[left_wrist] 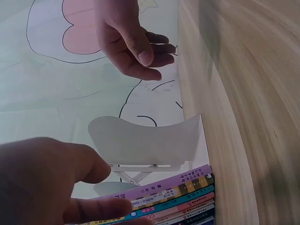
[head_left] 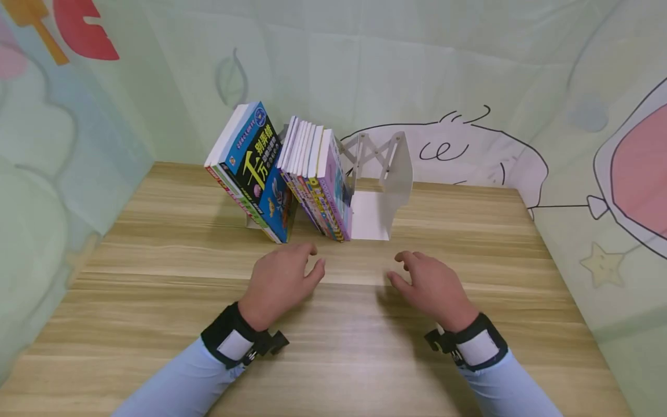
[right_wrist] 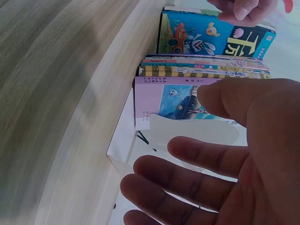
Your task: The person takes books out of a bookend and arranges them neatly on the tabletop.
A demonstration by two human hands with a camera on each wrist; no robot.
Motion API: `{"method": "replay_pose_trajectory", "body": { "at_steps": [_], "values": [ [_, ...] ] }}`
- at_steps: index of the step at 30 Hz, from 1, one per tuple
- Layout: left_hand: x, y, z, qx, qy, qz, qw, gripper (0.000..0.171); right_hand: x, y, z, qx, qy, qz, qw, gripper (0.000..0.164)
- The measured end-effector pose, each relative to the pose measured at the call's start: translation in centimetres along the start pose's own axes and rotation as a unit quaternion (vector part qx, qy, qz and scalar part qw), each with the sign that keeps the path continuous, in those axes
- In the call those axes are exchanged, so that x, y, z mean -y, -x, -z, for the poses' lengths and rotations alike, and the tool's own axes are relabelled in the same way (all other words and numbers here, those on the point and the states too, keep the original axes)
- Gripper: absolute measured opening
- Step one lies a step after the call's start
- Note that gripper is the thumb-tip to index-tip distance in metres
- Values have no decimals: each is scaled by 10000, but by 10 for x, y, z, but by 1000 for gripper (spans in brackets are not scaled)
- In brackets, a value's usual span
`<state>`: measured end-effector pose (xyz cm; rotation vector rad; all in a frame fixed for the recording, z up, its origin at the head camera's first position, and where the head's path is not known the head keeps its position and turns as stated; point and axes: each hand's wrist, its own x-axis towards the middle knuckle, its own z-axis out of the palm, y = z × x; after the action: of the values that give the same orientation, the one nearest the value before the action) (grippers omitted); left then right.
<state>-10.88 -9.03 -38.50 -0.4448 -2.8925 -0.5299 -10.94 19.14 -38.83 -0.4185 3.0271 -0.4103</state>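
Several thin books (head_left: 318, 179) lean to the left in a white metal book rack (head_left: 398, 179), a purple-covered one outermost on the right. Left of them, larger books with a blue cover (head_left: 263, 174) tilt further left, with a gap between the two groups near the top. My left hand (head_left: 281, 281) hovers in front of the books with fingers loosely bent and nothing in them. To the right, my right hand (head_left: 432, 284) hangs over the table before the rack's bare right part, its fingers (right_wrist: 183, 183) spread and holding nothing.
The wood-grain table (head_left: 333, 347) runs back to a printed cloth backdrop (head_left: 312, 69). More printed cloth hangs along the left and right sides. The rack's folding crossbars (head_left: 371, 153) show behind its bare white base.
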Motion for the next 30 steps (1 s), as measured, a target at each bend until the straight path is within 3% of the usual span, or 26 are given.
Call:
{"method": "replay_pose_trajectory", "body": {
  "at_steps": [5,10,15,21,26,30],
  "values": [
    [0,-1,2,-128,73,-188,9997,36,-2,1,-1,-81,55,18,10000,45],
    [2,-6,8,-256,367,-815,9957,38,-3,1,-2,-94,56,26,9999,45],
    [3,-16,16,-837,574,-1477,9838,35,-4,1,-4,-197,116,102,9997,46],
    [-1,-31,27,-1643,544,-2029,9638,34,-3,2,-4,-375,150,165,9990,44],
    [-7,-49,39,-2033,209,-2161,9547,38,-4,1,-5,-358,183,197,9990,44],
    [-13,-64,47,-2015,-175,-1992,9588,44,-5,1,-6,-307,208,192,9991,45]
  ]
}}
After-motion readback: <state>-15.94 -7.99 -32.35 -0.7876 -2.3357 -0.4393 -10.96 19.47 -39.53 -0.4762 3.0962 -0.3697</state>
